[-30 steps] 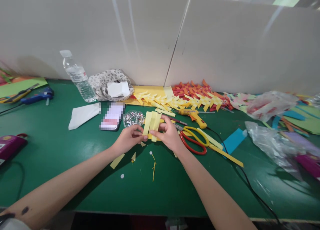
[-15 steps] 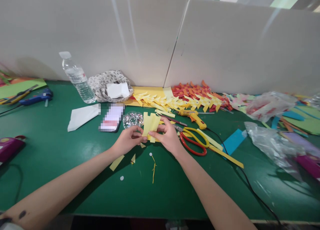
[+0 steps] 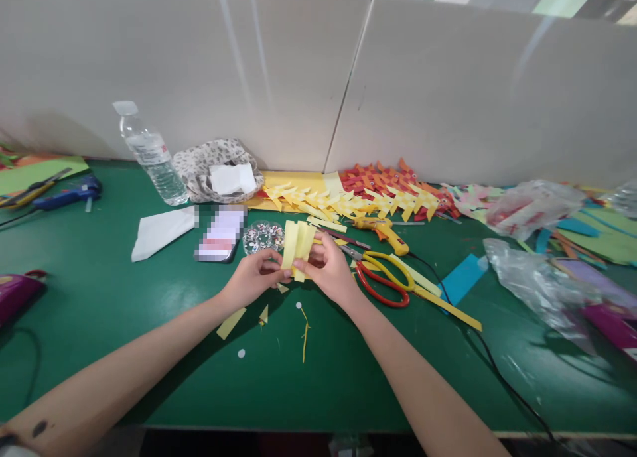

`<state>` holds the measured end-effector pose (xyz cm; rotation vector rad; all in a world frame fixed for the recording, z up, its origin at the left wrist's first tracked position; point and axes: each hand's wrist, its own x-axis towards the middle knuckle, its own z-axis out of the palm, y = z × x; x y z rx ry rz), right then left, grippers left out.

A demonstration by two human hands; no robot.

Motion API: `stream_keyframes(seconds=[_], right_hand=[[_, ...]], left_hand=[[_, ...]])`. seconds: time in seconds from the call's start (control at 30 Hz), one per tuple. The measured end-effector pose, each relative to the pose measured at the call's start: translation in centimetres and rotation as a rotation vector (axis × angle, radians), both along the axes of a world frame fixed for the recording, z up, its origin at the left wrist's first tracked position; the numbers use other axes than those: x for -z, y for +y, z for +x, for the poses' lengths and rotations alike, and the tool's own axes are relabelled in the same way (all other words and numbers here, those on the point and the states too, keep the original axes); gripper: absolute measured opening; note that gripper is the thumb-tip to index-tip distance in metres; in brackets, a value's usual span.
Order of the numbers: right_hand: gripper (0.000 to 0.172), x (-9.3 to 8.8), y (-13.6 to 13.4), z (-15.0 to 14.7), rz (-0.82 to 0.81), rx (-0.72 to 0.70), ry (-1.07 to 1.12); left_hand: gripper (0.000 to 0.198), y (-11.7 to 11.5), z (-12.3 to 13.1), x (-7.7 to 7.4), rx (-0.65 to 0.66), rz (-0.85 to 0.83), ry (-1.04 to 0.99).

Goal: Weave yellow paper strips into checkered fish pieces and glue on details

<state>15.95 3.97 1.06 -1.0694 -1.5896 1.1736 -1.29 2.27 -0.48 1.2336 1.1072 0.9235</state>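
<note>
Centre of the table (image 3: 124, 298) — my left hand (image 3: 251, 279) and right hand (image 3: 329, 271) pinch the yellow strips (image 3: 297, 239), fanned a second ago, now bunched closer, nearly squared.

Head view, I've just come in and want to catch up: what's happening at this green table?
A person holds a small bunch of yellow paper strips upright over the table, pinched at the lower end between the left hand and the right hand. The scissors and a glue gun lie just right of the hands, with a tray of googly eyes behind them. A few scraps lie in front, and a pile of folded yellow and red pieces sits by the back wall.
</note>
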Motion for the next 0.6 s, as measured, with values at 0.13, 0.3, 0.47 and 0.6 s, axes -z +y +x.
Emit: stream_keyframes(seconds=[0.13,0.3,0.47,0.6], right_hand=[[0.055,-0.14,-0.08,0.08,-0.025,-0.046,-0.014],[0.055,-0.33,-0.12,0.19,-0.056,-0.057,-0.025],[0.055,-0.16,0.00,0.24,-0.071,-0.043,-0.031],[0.052,-0.11,0.03,0.23,-0.075,-0.025,-0.065]], left_hand=[[0.025,0.05,-0.15,-0.02,0.000,-0.001,-0.031],[0.025,0.10,-0.24,0.02,0.014,0.020,-0.029],[0.026,0.13,-0.08,0.05,-0.019,0.010,0.002],[0.027,0.17,-0.07,0.15,-0.011,0.036,0.016]])
